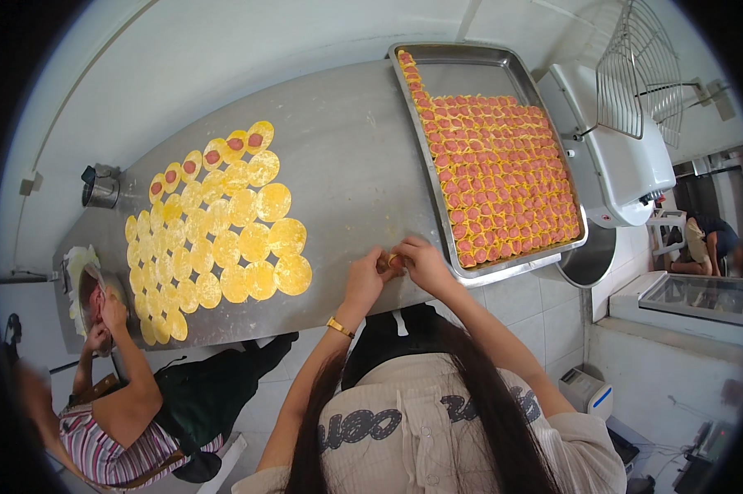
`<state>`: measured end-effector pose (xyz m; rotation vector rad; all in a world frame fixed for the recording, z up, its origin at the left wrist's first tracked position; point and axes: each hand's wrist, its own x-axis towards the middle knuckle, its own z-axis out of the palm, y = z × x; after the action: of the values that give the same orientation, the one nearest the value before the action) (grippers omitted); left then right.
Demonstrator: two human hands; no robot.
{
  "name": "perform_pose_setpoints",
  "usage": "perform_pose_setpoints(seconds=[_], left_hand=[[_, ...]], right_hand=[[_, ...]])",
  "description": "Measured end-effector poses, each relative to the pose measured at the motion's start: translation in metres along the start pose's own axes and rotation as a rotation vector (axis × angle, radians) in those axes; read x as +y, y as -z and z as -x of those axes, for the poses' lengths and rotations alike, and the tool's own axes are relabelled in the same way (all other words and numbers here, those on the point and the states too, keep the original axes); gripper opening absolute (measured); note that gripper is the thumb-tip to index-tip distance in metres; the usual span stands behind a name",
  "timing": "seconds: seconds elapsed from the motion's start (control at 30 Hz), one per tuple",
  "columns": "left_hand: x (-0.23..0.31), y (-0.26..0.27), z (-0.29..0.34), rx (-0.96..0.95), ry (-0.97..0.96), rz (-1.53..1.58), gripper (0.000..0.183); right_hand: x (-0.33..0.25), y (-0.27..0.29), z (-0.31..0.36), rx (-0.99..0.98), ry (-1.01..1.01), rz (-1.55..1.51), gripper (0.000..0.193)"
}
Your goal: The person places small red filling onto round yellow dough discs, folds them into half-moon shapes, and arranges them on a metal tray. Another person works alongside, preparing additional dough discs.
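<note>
Closest to the lens is a bunch of long dark hair (495,403) hanging over a beige shirt (421,420), down below the big metal tray (470,78). That tray is where the finished stuff seems to go: loads of little dumplings (503,173) with yellow skins and pink meat tops, packed tight, row after row. I'd call it roughly three-quarters full. One skinny line runs up its left side to the far edge, and the rest of that far end is bare metal, so there's room left.

Just off the tray's near left corner, the left hand (367,276) and right hand (425,265) are pinched in close together around one small piece (396,263). Looks like a dumpling getting shaped to me, but it's mostly covered up, so I can't tell how done it is.

Further left of the tray, a block of yellow dough rounds (287,237) lies on the steel desk (347,165). Six along the far edge of the block carry a blob of meat (254,140); the others are plain, so by my reckoning most of that batch isn't filled or folded yet.

Way left of the tray, a co-worker in a striped top (116,445) is busy at a metal bowl (117,287) with raw meat (97,300) in it, so there's some filling around for the rest.
</note>
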<state>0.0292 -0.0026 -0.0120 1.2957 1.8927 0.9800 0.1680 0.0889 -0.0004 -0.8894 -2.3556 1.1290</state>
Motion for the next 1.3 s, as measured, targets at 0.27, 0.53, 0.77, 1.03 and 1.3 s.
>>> perform_pose_setpoints(seconds=[0.27,0.53,0.77,1.03,1.3], left_hand=[[-0.002,0.005,-0.006,-0.039,-0.048,-0.022,0.029],[-0.008,0.009,-0.004,0.021,-0.101,-0.041,0.03],[-0.006,0.01,-0.003,-0.046,-0.085,-0.069,0.03],[-0.007,0.01,-0.009,-0.107,-0.17,-0.022,0.031],[-0.015,0.002,-0.01,-0.047,-0.199,0.043,0.027]], right_hand=[[-0.001,-0.002,-0.002,-0.051,-0.076,0.03,0.025],[0.0,-0.001,-0.002,-0.029,-0.077,0.06,0.024],[-0.003,-0.002,-0.003,0.077,-0.008,0.044,0.028],[-0.004,-0.008,0.004,0.05,-0.118,0.09,0.028],[-0.009,-0.016,0.011,0.157,-0.156,0.123,0.026]])
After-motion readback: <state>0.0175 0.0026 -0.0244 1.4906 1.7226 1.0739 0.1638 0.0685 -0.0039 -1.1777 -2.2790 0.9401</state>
